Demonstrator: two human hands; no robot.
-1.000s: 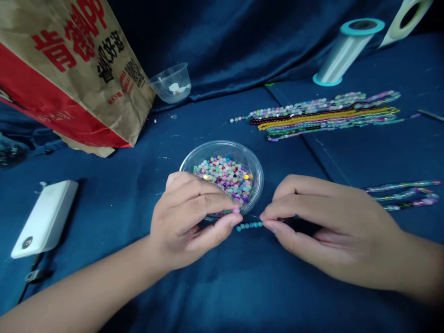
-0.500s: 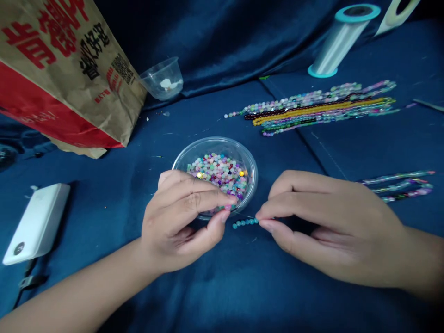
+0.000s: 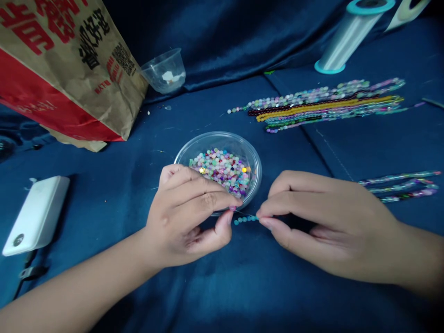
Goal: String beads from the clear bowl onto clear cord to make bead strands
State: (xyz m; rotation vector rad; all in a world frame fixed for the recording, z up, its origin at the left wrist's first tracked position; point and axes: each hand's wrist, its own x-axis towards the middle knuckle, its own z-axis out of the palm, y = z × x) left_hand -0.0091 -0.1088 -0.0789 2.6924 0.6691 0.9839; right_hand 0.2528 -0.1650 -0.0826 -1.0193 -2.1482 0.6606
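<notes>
My left hand (image 3: 194, 212) pinches a small pink bead (image 3: 232, 209) between thumb and forefinger, over the near rim of a clear plastic bowl (image 3: 257, 180). Loose multicoloured beads (image 3: 222, 169) fill the bowl's bottom. Just right of it, my right hand (image 3: 319, 226) is closed in a pinch on a thin clear thread (image 3: 244, 213) that points toward the pink bead. A short row of blue-teal beads (image 3: 244, 219) hangs at the right fingertips, stretching left. Whether the thread's tip passes through the pink bead is too fine to tell.
Finished-looking bead strands (image 3: 322, 104) lie at the back right, with shorter strands (image 3: 398, 186) beyond my right hand. A spool (image 3: 350, 41) stands behind. At left are a paper bag (image 3: 79, 69), a small plastic cup (image 3: 166, 71) and a white power bank (image 3: 36, 215) with a cable.
My left hand has shifted slightly right, bringing the pink bead nearer the thread at my right fingertips. The right hand has stayed almost in place; the view has shifted slightly.
</notes>
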